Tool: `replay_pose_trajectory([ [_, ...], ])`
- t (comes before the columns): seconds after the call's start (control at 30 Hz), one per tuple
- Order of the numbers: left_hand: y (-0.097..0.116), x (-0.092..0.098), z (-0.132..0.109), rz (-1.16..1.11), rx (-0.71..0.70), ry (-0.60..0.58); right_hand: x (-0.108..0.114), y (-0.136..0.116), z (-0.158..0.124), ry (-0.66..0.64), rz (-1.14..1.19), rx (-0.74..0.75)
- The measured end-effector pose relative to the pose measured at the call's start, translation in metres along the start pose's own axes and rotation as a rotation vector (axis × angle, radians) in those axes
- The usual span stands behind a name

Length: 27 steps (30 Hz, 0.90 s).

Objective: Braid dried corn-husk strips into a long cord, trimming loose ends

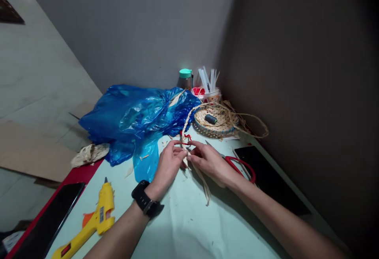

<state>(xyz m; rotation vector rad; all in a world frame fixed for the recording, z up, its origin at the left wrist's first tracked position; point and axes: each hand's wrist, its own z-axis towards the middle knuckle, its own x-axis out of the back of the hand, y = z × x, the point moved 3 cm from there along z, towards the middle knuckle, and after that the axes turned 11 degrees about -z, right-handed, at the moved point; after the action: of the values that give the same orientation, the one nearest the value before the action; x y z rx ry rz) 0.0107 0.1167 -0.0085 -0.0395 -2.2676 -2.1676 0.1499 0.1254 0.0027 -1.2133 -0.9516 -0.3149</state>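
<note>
My left hand (171,160) and my right hand (209,162) meet over the table, fingertips pinched close together. Between them is a pale braided cord (186,124), made of a straw-like fibre, with both thumbs at its lower part. A red yarn (185,144) crosses the braid between my index fingers, and more of it curls just behind. Below my fingers the loose strands (204,184) of the cord hang toward me. The exact grip of each fingertip is partly hidden. Red-handled scissors (241,168) lie beside and partly under my right hand.
A blue plastic bag (139,111) sprawls at back left. A woven basket (217,128) holds a dark thread spool (211,119). Behind stand a green-lidded jar (185,78) and a cup of glue sticks (211,95). A yellow glue gun (102,211) and dark tablet (269,180) flank my arms.
</note>
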Motion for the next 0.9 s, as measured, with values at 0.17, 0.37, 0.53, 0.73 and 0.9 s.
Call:
replay_pose_trajectory([
  [0.17, 0.001, 0.001, -0.005, -0.181, 0.135, -0.005, 0.001, -0.001, -0.012, -0.049, 0.119, -0.005],
  [0.37, 0.002, 0.003, -0.004, -0.207, 0.244, 0.026, 0.007, 0.000, -0.018, -0.026, -0.046, -0.029],
  [0.53, -0.004, 0.005, -0.001, -0.184, 0.271, 0.033, 0.003, 0.001, -0.014, -0.085, -0.156, -0.081],
  [0.73, -0.004, 0.004, 0.000, -0.226, 0.310, 0.013, -0.001, -0.010, -0.013, -0.175, -0.148, -0.188],
  [0.9, -0.003, -0.001, 0.005, -0.149, 0.258, -0.030, -0.003, -0.007, -0.012, -0.099, -0.221, -0.155],
])
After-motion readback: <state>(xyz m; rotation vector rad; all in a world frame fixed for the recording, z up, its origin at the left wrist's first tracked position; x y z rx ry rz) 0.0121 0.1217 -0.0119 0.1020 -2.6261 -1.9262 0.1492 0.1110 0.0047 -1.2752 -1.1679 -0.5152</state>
